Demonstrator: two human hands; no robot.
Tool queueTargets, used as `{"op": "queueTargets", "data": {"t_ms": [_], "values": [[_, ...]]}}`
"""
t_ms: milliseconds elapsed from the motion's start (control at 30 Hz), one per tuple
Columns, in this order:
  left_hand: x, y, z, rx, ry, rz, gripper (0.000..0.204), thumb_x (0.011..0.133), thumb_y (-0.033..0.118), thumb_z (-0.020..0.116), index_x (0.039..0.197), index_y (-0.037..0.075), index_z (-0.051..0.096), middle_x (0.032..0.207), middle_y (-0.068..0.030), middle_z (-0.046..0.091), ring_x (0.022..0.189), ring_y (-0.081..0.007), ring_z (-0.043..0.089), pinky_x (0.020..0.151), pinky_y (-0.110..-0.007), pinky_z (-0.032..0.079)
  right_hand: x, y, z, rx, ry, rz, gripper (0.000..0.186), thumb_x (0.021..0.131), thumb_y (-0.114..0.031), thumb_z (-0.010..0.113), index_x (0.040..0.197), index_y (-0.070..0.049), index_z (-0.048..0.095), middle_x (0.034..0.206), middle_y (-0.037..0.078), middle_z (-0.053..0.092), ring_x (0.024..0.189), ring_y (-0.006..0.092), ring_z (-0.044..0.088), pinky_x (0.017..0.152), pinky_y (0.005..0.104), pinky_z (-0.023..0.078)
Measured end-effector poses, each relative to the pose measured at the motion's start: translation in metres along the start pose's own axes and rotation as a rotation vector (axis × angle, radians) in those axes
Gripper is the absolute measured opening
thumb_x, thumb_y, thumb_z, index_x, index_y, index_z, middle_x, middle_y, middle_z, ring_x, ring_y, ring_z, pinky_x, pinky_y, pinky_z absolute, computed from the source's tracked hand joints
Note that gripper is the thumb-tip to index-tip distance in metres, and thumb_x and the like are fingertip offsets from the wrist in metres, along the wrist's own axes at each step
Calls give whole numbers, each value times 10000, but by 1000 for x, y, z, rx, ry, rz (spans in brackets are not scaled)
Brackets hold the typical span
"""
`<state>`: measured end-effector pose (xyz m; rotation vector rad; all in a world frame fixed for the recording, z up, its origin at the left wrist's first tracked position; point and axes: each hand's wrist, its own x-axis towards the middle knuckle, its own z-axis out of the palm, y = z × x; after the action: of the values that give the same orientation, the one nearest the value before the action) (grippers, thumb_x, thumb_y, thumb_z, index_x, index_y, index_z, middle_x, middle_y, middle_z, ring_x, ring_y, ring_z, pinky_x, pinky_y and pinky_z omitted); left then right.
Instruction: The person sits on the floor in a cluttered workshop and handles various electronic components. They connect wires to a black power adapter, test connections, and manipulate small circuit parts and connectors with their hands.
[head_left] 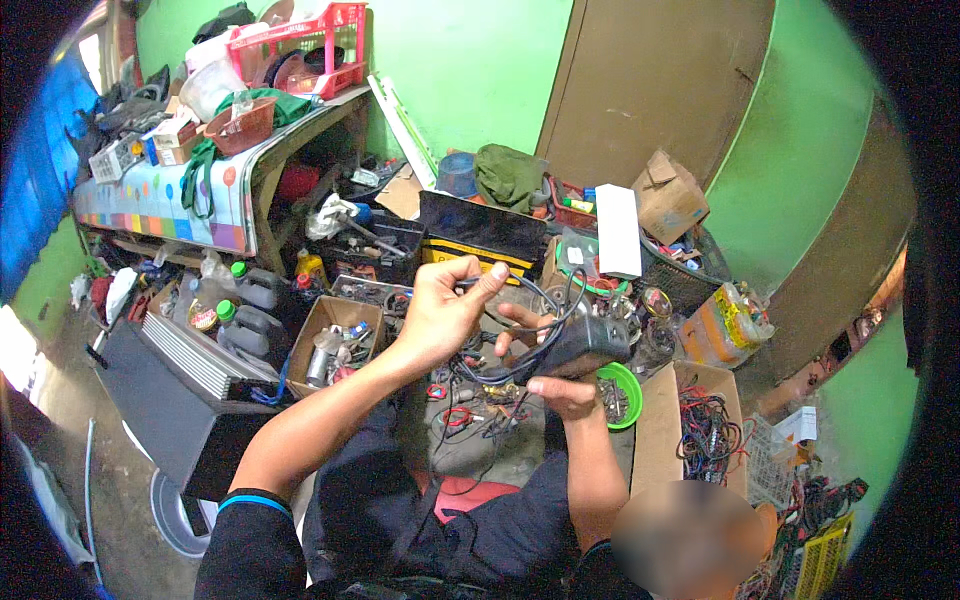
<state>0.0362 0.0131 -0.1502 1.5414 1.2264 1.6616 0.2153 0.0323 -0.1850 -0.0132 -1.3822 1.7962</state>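
- Black device [585,347] sat mid-scene above the cluttered floor, gripped from below by the right hand [560,385].
- Left hand [440,310] pinched its dark cable [535,300], looped just above.
- Green bowl [622,392] lay just right.

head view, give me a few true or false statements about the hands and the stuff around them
1. The right hand holds a black box-shaped device. True.
2. The left hand pinches a dark cable. True.
3. The green bowl sits on the shelf. False: it lies low, beside the right hand.
4. The basket on the shelf is blue. False: it is red.
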Motion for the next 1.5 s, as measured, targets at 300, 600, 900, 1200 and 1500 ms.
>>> {"op": "queueTargets", "data": {"t_ms": [300, 600, 900, 1200, 1500], "values": [[18, 5, -6, -232, -123, -177, 362, 914, 307, 609, 638, 107, 487, 495, 82, 388, 391, -14, 312, 356, -230, 196, -18, -34, -30, -904, -57, 104, 497, 628, -54, 788, 1063, -11, 552, 964, 61, 613, 937, 156, 598, 839, 303, 470], [19, -4, 3, -465, -197, -79, 378, 916, 328, 601, 648, 107, 451, 494, 88, 356, 402, -9, 312, 360, -226, 187, -15, -43, -18, -1080, -94, -84, 443, 641, -90, 755, 1035, 19, 583, 1062, 114, 644, 907, 205, 616, 831, 326, 471], [35, 4, 3, 183, -545, 304, 273, 842, 251, 686, 769, -4, 617, 569, 2, 457, 592, -59, 392, 514, -287, 355, -3, -73, 38, -1933, -581, 136, 734, 566, -118, 687, 1274, -164, 501, 949, 69, 584, 855, 271, 596, 673, 363, 507], [61, 15, -16, -284, 25, -36, 365, 912, 374, 594, 699, 80, 555, 483, 56, 397, 397, -40, 352, 368, -240, 266, -45, -51, 14, -1989, -905, 204, 582, 641, -162, 647, 1212, -144, 539, 964, 35, 573, 886, 197, 570, 688, 369, 489], [41, -9, -53, -622, 66, -235, 216, 950, 261, 513, 952, 45, 517, 731, -39, 563, 545, -174, 629, 489, -317, 542, -82, -96, -58, -1012, 530, 80, 469, 626, -37, 801, 1051, 1, 607, 991, 68, 644, 876, 166, 607, 823, 313, 476]]}}
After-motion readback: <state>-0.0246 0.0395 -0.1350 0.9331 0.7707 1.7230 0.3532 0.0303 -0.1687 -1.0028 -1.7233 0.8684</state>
